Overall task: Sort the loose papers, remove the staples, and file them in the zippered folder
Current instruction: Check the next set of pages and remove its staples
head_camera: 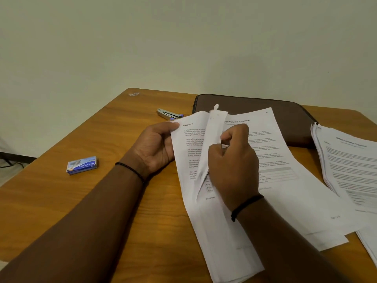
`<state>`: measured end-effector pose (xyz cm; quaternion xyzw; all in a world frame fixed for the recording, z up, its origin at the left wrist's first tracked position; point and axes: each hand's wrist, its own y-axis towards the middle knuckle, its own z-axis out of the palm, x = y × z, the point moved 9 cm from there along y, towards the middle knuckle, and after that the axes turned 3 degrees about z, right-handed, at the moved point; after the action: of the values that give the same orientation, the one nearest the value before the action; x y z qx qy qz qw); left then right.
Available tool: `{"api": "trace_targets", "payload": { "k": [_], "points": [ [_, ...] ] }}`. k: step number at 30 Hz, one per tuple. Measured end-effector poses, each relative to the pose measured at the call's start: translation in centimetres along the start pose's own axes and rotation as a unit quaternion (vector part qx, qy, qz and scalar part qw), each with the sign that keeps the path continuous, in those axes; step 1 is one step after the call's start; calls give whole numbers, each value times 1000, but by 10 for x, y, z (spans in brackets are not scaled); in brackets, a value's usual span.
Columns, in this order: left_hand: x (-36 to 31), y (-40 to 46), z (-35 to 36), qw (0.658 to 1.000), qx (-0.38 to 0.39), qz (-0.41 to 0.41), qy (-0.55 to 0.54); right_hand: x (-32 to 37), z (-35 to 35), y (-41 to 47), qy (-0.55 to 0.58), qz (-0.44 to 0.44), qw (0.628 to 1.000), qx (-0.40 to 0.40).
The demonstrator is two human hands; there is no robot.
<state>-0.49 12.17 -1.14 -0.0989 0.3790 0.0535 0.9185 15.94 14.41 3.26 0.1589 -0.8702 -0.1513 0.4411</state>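
Head view — printed papers (189, 152), pages fanned

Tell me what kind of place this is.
Probably a home or small office desk: a wooden table against a bare wall holds printed papers, a brown zippered folder, a stapler and a staple box.

Wooden table (85, 201), wall behind. On it: brown zippered folder (265, 111) at 1 o'clock; stapler (169, 114) at 12, just left of the folder; blue staple box (82, 165) at 9; stack of printed papers (350, 164) at 3; sheets headed "Financial Statement" (285, 180) at centre, overlapping the folder's near edge.
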Motion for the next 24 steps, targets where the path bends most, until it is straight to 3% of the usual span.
{"api": "trace_targets", "payload": {
  "k": [9,18,24],
  "points": [
    [-1,-1,6,998,16,24,50,35,3,-12,-20,-139,990,-12],
    [-5,0,6,994,30,50,93,32,0,-10,-35,-136,990,-32],
    [-8,0,6,993,51,60,85,30,-1,-13,-54,-169,980,-85]
  ]
}}
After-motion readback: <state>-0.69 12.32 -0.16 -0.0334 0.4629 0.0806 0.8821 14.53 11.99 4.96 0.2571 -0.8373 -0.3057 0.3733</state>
